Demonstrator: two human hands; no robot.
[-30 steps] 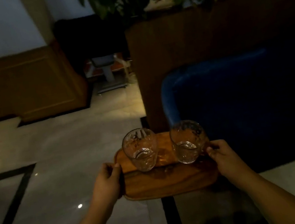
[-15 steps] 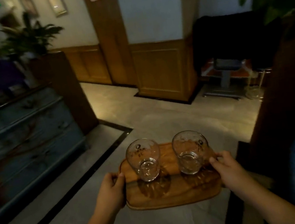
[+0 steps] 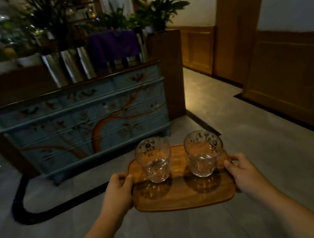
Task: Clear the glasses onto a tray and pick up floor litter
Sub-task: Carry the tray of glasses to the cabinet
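Observation:
I carry a wooden tray (image 3: 184, 198) level in front of me, above a grey tiled floor. My left hand (image 3: 116, 192) grips its left edge and my right hand (image 3: 243, 170) grips its right edge. Two clear printed glasses stand upright on the far half of the tray: the left glass (image 3: 154, 158) and the right glass (image 3: 203, 152), apart from each other. Both look empty. No litter shows on the floor.
A blue painted chest of drawers (image 3: 82, 123) stands ahead on the left, with metal planters (image 3: 68, 68), a purple cloth (image 3: 113, 46) and plants on top. A wooden pillar (image 3: 171, 70) adjoins it. A lit corridor (image 3: 200, 95) runs ahead; wood-panelled walls (image 3: 291, 79) line the right.
The view has swung left: the blue sofa and dark partition are gone, and the blue chest now fills the left. The tray, glasses and both grips are unchanged.

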